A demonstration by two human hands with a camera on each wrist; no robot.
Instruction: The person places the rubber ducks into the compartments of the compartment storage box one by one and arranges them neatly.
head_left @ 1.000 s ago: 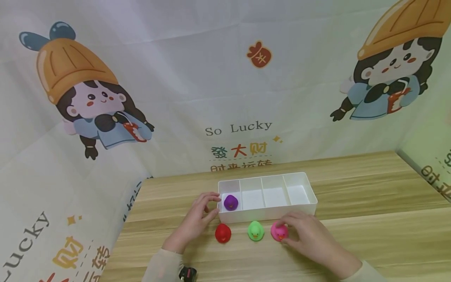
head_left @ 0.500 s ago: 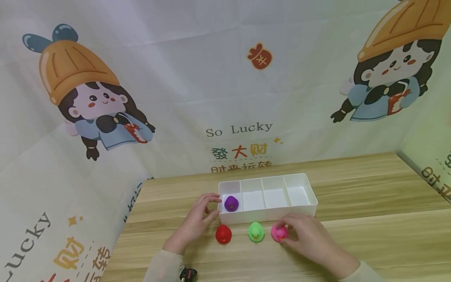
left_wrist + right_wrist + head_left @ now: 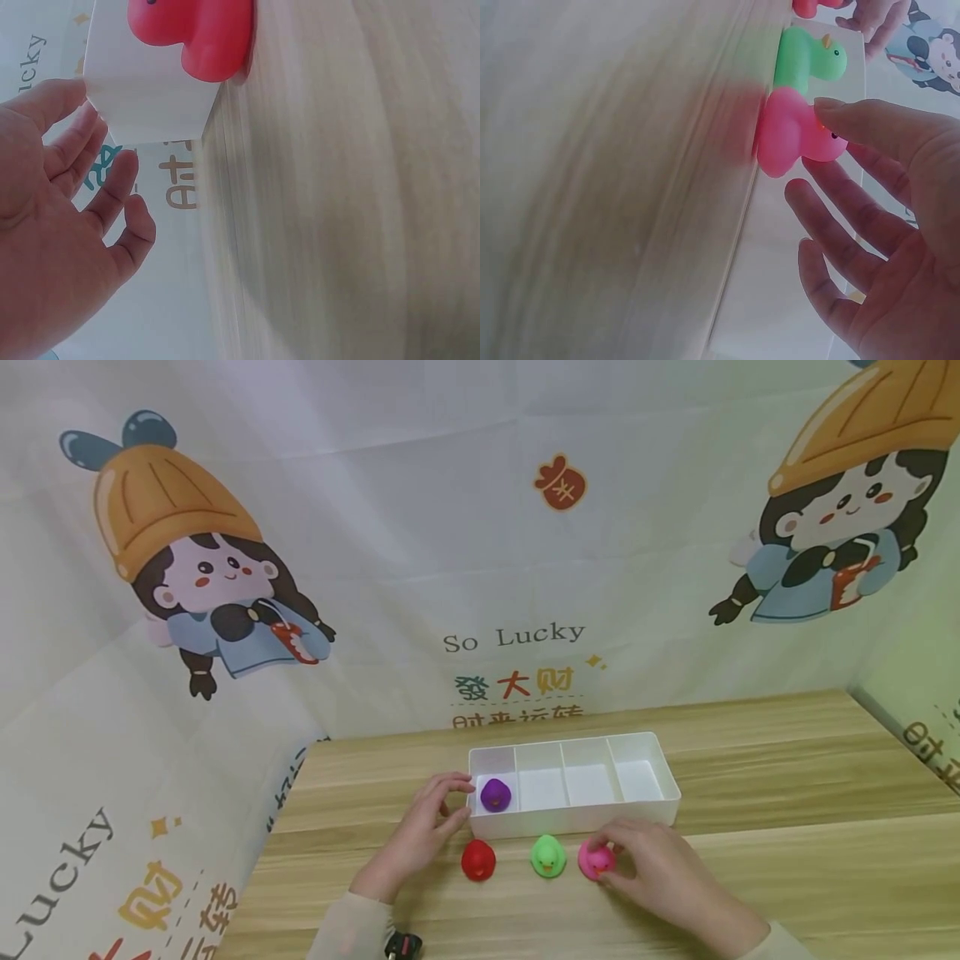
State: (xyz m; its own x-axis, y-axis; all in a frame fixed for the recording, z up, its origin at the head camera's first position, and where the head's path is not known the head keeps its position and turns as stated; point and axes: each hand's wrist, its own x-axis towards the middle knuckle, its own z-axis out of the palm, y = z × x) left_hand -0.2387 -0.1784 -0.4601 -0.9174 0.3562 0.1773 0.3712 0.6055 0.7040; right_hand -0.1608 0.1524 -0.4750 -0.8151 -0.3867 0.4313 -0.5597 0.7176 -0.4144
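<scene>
A white tray [image 3: 570, 821] with four compartments stands on the table, a purple duck [image 3: 495, 795] in its leftmost one. My left hand [image 3: 420, 835] touches the tray's left end with fingers loosely bent, as the left wrist view also shows at the tray's corner [image 3: 150, 112]. In front of the tray a red duck [image 3: 478, 861], a green duck [image 3: 548, 857] and a pink duck [image 3: 595, 861] stand in a row. My right hand [image 3: 667, 872] pinches the pink duck [image 3: 780, 139] between thumb and fingers, and the duck rests on the table.
The wooden table [image 3: 787, 760] reaches back to a white printed cloth [image 3: 420, 527] with cartoon figures and lettering. A small black object [image 3: 402, 945] shows at my left sleeve near the bottom edge of the head view.
The head view has shifted slightly, moving the scene a little right and down. Both hands and the ducks otherwise keep their places.
</scene>
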